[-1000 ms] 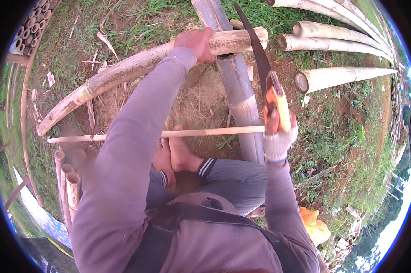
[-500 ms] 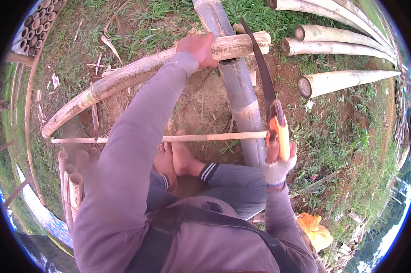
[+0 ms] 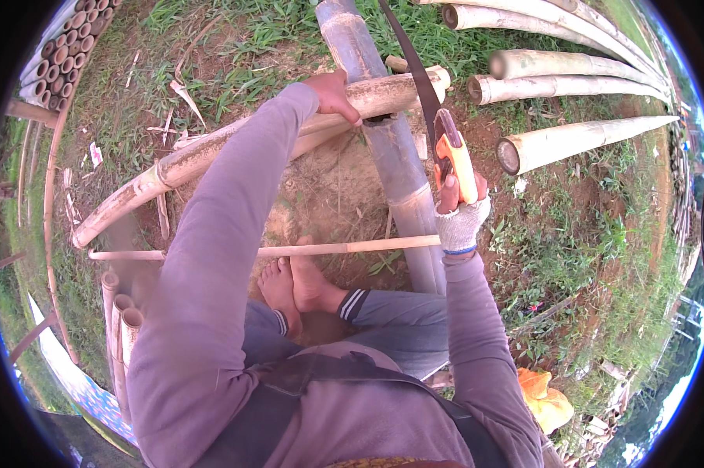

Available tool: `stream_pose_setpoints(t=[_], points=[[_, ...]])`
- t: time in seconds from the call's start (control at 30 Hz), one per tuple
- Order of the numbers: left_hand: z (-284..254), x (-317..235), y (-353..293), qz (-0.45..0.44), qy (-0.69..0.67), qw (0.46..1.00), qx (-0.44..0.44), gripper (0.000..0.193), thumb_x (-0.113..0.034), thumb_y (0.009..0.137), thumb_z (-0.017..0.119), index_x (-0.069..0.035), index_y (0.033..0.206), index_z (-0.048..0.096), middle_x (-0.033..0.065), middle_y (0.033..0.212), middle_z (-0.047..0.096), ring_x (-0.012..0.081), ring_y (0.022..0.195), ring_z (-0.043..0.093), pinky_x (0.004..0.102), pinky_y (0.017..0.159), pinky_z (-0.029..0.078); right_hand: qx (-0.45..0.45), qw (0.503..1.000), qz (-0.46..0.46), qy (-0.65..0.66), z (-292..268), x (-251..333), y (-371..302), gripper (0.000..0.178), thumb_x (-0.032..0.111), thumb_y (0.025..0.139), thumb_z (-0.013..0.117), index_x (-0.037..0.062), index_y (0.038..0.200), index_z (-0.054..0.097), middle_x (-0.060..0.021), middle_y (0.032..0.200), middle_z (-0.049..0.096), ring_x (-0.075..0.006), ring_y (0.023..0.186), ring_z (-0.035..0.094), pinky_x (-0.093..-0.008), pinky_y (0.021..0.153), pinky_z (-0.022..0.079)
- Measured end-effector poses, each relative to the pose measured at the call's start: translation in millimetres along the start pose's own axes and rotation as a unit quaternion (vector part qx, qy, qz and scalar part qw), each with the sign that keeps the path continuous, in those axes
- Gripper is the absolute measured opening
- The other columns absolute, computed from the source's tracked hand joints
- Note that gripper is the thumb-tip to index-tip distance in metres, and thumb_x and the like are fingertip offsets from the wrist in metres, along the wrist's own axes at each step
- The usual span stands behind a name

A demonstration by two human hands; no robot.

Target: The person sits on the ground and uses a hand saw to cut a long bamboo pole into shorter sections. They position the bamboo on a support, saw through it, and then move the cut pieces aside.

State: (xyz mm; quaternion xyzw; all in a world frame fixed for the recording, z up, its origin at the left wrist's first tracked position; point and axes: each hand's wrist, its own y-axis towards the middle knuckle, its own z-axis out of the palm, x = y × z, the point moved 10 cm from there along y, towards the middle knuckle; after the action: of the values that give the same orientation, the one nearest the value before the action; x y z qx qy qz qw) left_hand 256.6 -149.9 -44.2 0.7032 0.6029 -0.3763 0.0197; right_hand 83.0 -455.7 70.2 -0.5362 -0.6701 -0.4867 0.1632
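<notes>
My left hand (image 3: pixel 332 95) is closed over the far part of a pale bamboo pole (image 3: pixel 176 170), thumb on its near side. The pole slants from the left and rests across a thick grey bamboo log (image 3: pixel 398 171), near a dark notch in the log. A paler length (image 3: pixel 317 139) shows beneath the pole; whether it is a separate piece, I cannot tell. In a white fingerless glove, my right hand (image 3: pixel 462 210) grips a handsaw by its orange handle (image 3: pixel 457 164). The dark blade (image 3: pixel 416 66) points away, beside the pole's right end; contact is unclear.
A thin stick (image 3: pixel 348 247) lies crosswise in front of my bare feet (image 3: pixel 301 285). Several cut bamboo poles (image 3: pixel 586 142) lie at right. More are stacked at far left (image 3: pixel 67 58), and short upright ones (image 3: pixel 125 316) stand near left. Orange cloth (image 3: pixel 544 399) lies at lower right.
My right hand and the saw have moved forward, away from me. The pole's right end sits slightly lower and further left in the picture, and the paler length beneath it now shows.
</notes>
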Motion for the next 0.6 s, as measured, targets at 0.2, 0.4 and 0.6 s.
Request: stream_pose_setpoints(t=[0.2, 0.4, 0.6], points=[[-4, -20, -14, -0.010, 0.003, 1.000, -0.025, 0.107, -0.047, 0.066, 0.095, 0.001, 0.150, 0.048, 0.0288, 0.140, 0.066, 0.0441, 0.126, 0.068, 0.0506, 0.109, 0.053, -0.009, 1.000, 0.003, 0.007, 8, 24, 11, 0.032, 0.018, 0.104, 0.073, 0.0005, 0.128, 0.062, -0.0191, 0.109, 0.072, -0.0283, 0.091, 0.072, -0.0412, 0.084, 0.058], [1, -45, -55, -0.012, 0.164, 0.962, -0.218, 0.076, -0.039, 0.075, 0.093, -0.012, 0.136, 0.055, 0.0201, 0.121, 0.071, 0.0434, 0.110, 0.074, 0.0540, 0.097, 0.059, 0.053, 0.996, 0.055, -0.041, 5, 54, 26, 0.021, 0.011, 0.102, 0.074, 0.0007, 0.117, 0.064, -0.0170, 0.099, 0.071, -0.0294, 0.081, 0.070, -0.0411, 0.075, 0.056], [-3, -43, -57, -0.021, 0.151, 0.970, -0.191, 0.067, -0.034, 0.079, 0.092, -0.012, 0.131, 0.056, 0.0181, 0.117, 0.073, 0.0422, 0.111, 0.074, 0.0529, 0.094, 0.060, -0.012, 0.978, 0.174, 0.117, -108, 26, -127, 0.029, 0.017, 0.101, 0.070, -0.0061, 0.111, 0.057, -0.0199, 0.096, 0.075, -0.0238, 0.086, 0.076, -0.0382, 0.073, 0.061]])
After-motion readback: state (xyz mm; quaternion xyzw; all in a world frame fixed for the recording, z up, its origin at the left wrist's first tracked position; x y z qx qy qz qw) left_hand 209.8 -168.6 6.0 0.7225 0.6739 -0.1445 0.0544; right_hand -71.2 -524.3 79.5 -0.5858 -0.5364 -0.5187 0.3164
